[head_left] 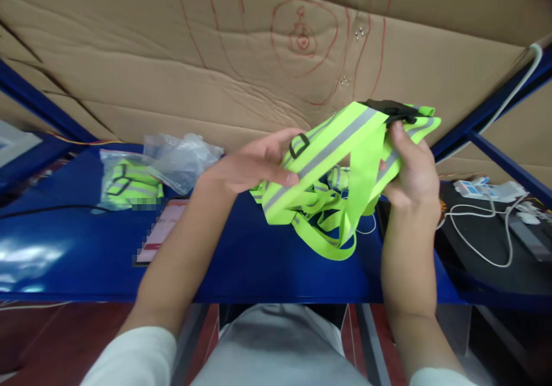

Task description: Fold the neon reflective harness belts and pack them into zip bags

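Note:
I hold a neon yellow reflective strap vest (340, 161) with grey bands above the blue table (241, 259). My left hand (254, 164) pinches its left side near a black slider, thumb on top of a band. My right hand (409, 167) is closed round the right end, thumb just under a black buckle (388, 109). Loose yellow straps hang down from the bundle toward the table.
A clear plastic bag (172, 159) and a bagged yellow vest (129, 184) lie at the back left, beside a printed sheet (161, 230). White cables (483, 230) and small devices sit on a dark surface at right. Cardboard (259, 46) walls the back, behind blue frame bars.

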Motion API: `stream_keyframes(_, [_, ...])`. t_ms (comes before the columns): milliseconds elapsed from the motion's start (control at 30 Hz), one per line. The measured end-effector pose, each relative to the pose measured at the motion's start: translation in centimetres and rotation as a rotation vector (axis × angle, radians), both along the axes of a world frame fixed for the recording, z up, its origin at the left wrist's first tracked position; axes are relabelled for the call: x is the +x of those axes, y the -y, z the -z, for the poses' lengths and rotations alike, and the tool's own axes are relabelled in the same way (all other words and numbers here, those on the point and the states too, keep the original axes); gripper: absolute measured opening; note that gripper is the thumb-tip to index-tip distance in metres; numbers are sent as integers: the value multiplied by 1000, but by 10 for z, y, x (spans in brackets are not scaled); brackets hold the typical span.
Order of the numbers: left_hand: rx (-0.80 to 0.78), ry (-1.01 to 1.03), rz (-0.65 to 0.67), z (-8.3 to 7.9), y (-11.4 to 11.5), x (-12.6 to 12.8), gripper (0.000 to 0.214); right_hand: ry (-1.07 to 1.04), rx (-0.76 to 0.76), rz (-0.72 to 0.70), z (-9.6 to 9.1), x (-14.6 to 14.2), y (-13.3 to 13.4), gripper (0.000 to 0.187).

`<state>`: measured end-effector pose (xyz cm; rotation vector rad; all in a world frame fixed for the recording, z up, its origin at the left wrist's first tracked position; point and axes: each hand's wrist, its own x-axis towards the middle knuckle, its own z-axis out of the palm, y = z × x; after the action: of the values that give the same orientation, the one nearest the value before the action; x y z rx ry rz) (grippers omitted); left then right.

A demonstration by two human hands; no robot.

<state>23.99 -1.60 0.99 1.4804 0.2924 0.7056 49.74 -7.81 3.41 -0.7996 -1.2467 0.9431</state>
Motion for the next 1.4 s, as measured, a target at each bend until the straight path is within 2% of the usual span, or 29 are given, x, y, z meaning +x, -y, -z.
stream_keyframes(100, [117, -134, 197, 5, 3, 13, 62, 129, 44, 124, 9, -10, 0, 26])
stream_keyframes(167, [211, -217, 243, 10, 4, 22, 53, 222, 14, 82, 14, -15, 0, 34])
stream_keyframes(233, [204, -180, 187, 15, 4, 27, 55, 273, 13, 20, 17, -17, 0, 36])
stream_keyframes(333, [57, -62, 56, 20, 5, 28, 65, 328, 134, 50, 18, -18, 0, 28])
stream_keyframes(433, [6, -33, -31, 20, 7, 30, 59, 395, 205, 57, 15, -18, 1, 23])
stream_keyframes(667, [54, 94, -55, 10, 19, 42, 46, 326, -7, -23, 11, -22, 8, 31])
stream_keyframes(733, [71, 100, -181, 11, 22, 45, 41, 375, 1, -63, 9, -24, 8, 31])
stream_keyframes(800, [90, 113, -360, 12, 23, 46, 43, 455, 52, -82, 8, -25, 7, 32])
stream_keyframes(867, [83, 139, -469, 13, 22, 47, 48, 529, 102, -62, 8, -25, 5, 35])
stream_keyframes(1000, [-20, 120, -395, 10, 16, 39, 49, 548, 131, 59, 13, -19, -1, 27])
stream_keyframes(1133, [-146, 112, -369, 7, 11, 27, 42, 552, 156, 185, 20, -15, -7, 18])
stream_keyframes(1267, [-227, 67, -179, 4, 16, 29, 42, 492, 194, 264, 24, -22, -11, 15])
stream_keyframes(1333, [-173, 105, -231, 4, 20, 35, 44, 475, 208, 230, 25, -27, -14, 19])
stream_keyframes(1400, [-52, 166, -390, 6, 22, 41, 44, 443, 218, 150, 27, -30, -17, 24])
